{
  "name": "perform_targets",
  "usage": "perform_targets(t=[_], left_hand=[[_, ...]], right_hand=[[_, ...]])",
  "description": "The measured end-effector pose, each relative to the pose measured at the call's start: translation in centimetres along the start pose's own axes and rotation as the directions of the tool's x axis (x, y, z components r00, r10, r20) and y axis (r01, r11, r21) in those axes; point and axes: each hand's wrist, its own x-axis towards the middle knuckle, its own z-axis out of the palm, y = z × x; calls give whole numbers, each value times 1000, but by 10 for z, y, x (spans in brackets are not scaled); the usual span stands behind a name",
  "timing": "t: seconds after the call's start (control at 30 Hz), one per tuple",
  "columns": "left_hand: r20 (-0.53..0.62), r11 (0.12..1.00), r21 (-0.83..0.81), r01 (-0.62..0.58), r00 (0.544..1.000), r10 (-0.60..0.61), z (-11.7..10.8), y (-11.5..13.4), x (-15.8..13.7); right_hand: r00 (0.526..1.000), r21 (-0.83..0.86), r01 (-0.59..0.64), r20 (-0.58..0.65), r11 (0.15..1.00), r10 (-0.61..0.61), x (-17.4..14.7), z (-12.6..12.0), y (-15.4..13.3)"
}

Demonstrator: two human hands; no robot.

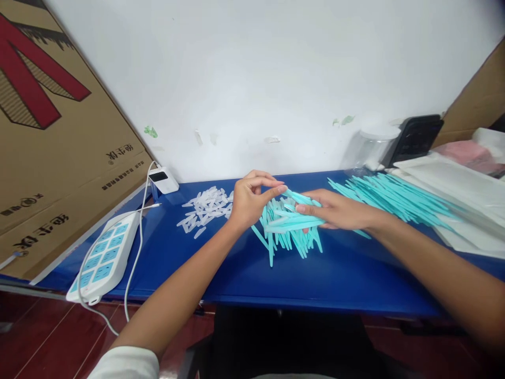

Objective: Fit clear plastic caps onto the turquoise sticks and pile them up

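My right hand (335,208) is closed around several slim turquoise eyebrow razors (298,223), with a small silvery glint near the thumb. My left hand (254,197) pinches thumb and forefinger together at the tip of one razor of that bunch; whether anything else is between them is too small to tell. Beneath both hands lies a loose heap of the same razors (292,243), partly hidden by the held ones. Left of it, small translucent white caps (209,208) are scattered in a pile. To the right, more turquoise razors (398,197) lie in a long, spread stack.
A white power strip (106,252) with cables lies on the left of the blue table (252,279), near a small white device (163,180). Cardboard (79,173) stands at left. A clear jar (374,147), a black stand (416,137) and white sheets (465,195) are at right.
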Motion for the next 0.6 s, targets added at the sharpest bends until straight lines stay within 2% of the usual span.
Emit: perform_targets(t=[0.07,0.13,0.2,0.27,0.33,0.4,0.6], left_hand=[[-31,994,-39,97,995,-99,-3,1,3],[-36,935,-220,277,956,-291,-9,1,8],[38,768,-451,455,869,-493,-19,-3,15],[101,626,-548,554,787,-608,-28,-7,20],[129,565,-560,606,737,-663,-34,-12,24],[157,538,-558,632,717,-679,-37,-17,24],[209,500,-601,624,726,-655,-32,-30,23]], right_hand=[[1000,-8,7,9,1000,-7,1,-3,2],[1000,-16,15,3,1000,-15,1,-6,3],[999,-22,-6,-33,1000,5,1,-7,3],[996,-22,-44,-82,999,42,1,-7,1],[992,-23,-69,-112,997,66,1,-7,0],[991,-27,-69,-119,997,66,2,-6,0],[989,-38,-52,-139,998,46,4,-9,5]])
